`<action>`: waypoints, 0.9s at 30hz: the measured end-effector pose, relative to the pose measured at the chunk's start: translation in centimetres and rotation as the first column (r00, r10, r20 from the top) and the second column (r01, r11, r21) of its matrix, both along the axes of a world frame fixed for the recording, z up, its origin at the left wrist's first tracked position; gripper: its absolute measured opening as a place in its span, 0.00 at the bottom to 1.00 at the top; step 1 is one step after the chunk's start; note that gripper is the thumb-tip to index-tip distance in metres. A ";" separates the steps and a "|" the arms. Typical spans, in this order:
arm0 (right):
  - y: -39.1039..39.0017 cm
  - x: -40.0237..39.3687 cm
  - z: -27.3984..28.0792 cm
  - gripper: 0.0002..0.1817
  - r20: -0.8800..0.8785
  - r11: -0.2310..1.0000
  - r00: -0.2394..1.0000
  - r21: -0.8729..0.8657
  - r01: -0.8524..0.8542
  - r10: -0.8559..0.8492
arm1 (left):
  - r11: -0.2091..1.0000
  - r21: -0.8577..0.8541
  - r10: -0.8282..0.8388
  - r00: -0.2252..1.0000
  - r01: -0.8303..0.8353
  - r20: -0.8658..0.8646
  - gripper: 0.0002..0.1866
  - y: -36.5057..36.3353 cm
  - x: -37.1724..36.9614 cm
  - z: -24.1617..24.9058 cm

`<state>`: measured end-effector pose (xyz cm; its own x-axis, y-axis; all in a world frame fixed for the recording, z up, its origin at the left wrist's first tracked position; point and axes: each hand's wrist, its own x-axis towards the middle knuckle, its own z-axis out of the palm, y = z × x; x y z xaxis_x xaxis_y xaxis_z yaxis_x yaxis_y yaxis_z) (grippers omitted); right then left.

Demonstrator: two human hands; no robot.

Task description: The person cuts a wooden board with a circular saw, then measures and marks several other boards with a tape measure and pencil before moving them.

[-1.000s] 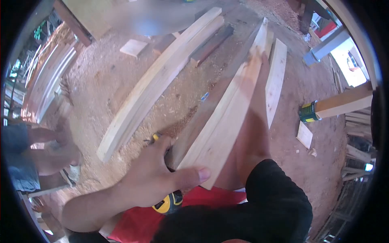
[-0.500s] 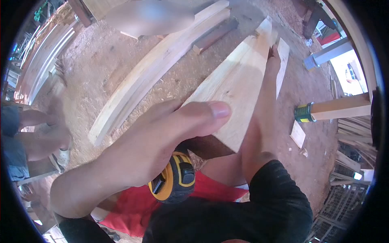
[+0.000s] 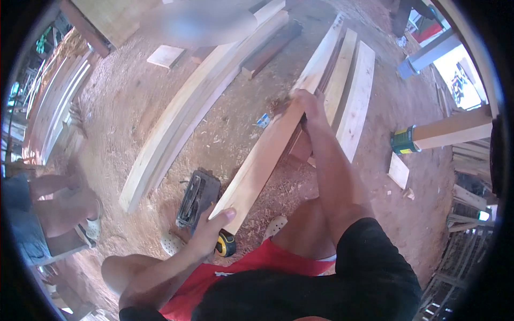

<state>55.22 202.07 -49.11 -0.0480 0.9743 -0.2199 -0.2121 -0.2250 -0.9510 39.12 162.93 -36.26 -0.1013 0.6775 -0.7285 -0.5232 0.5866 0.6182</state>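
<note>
A long pale wooden plank [image 3: 266, 156] slants up and away in front of my body. My left hand [image 3: 205, 234] grips its near end, thumb lying on the top face and fingers hidden below. A yellow and black tape measure [image 3: 226, 244] sits against this hand, just under the plank's end. Farther along, my right hand [image 3: 310, 104] is wrapped around the plank from its right side. To the left of the plank's near end, a dark power tool [image 3: 198, 198], perhaps a planer, rests on the ground.
More boards [image 3: 357, 99] lie just right of the plank. Long thick beams [image 3: 184, 109] stretch across the dirt floor at left. A green can [image 3: 404, 140] surrounds the foot of a wooden post [image 3: 452, 131] at right. Another person's legs [image 3: 64, 206] show at the left edge.
The plank's near end and my left hand have dropped away from the camera, the tape measure with them. The dark tool has come into view. My right hand still holds the plank.
</note>
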 end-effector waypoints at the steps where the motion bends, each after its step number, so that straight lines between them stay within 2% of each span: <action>1: 0.7 0.3 -0.9 0.23 0.100 0.998 0.994 -0.047 -0.032 0.037 | 0.999 0.007 0.035 0.999 -0.035 -0.021 0.31 -0.1 0.2 -1.3; 2: 1.5 0.6 -1.8 0.24 0.197 0.993 0.977 -0.097 -0.064 0.082 | 0.998 0.008 0.070 0.997 -0.070 -0.039 0.31 -0.5 0.5 -2.5; 3: 2.3 1.9 -1.1 0.25 0.287 0.969 0.935 -0.192 -0.158 0.209 | 0.994 0.006 0.107 0.993 -0.106 -0.055 0.31 -0.9 0.6 -3.5; 5: 1.5 3.1 2.3 0.29 0.430 0.943 0.847 -0.250 -0.221 0.313 | 0.999 0.010 -0.043 0.975 0.046 -0.219 0.30 -0.4 0.6 -5.0; 6: 0.6 2.9 5.8 0.32 0.500 0.958 0.819 -0.198 -0.207 0.280 | 0.993 0.016 -0.109 0.950 0.119 -0.294 0.30 0.1 1.0 -5.7; 7: 0.1 2.8 7.5 0.34 0.568 0.971 0.787 -0.139 -0.195 0.239 | 0.994 0.047 -0.077 0.949 0.095 -0.306 0.31 0.9 2.0 -6.3; 10: 0.6 2.8 6.4 0.37 0.751 0.950 0.658 0.171 -0.262 0.046 | 0.980 0.034 -0.160 0.887 0.194 -0.433 0.35 1.4 3.1 -12.0; 11: 0.7 3.2 6.1 0.36 0.765 0.937 0.642 0.179 -0.301 0.060 | 0.987 0.072 -0.108 0.924 0.144 -0.366 0.37 1.6 3.4 -13.1; 14: -1.0 3.0 10.2 0.37 0.681 0.941 0.697 0.035 -0.336 0.223 | 0.994 0.041 -0.083 0.942 0.102 -0.325 0.38 1.5 2.8 -17.1; 15: 0.1 3.5 8.1 0.33 0.736 0.915 0.673 0.223 -0.336 0.067 | 0.999 0.011 -0.045 0.952 0.051 -0.301 0.37 1.7 2.9 -16.6; 18: -0.9 3.7 9.9 0.30 0.615 0.937 0.768 0.129 -0.325 0.182 | 0.999 -0.008 -0.043 0.997 0.043 -0.068 0.36 2.3 2.2 -15.8; 19: -1.1 3.9 9.9 0.30 0.587 0.943 0.790 0.132 -0.306 0.174 | 0.999 -0.002 -0.050 0.997 0.050 0.059 0.35 2.2 2.0 -18.0; 20: -1.1 3.7 9.6 0.30 0.635 0.934 0.754 0.141 -0.328 0.169 | 0.999 0.005 0.031 0.991 -0.032 0.127 0.34 1.7 2.4 -20.1; 22: -0.7 3.8 9.6 0.30 0.731 0.917 0.672 0.178 -0.358 0.120 | 0.984 0.030 0.162 0.949 -0.177 0.272 0.31 4.1 4.9 -20.7; 23: -0.3 3.8 9.9 0.31 0.761 0.918 0.643 0.188 -0.351 0.090 | 0.975 0.010 0.214 0.950 -0.222 0.226 0.31 5.5 6.1 -20.4; 26: -1.6 4.3 10.3 0.30 0.828 0.913 0.559 0.185 -0.363 0.054 | 0.994 0.105 0.038 0.998 -0.033 -0.047 0.30 9.2 6.3 -20.2; 27: -1.6 4.6 10.5 0.30 0.830 0.903 0.555 0.197 -0.382 0.054 | 0.989 0.125 0.080 0.996 -0.075 -0.038 0.29 10.4 6.6 -21.6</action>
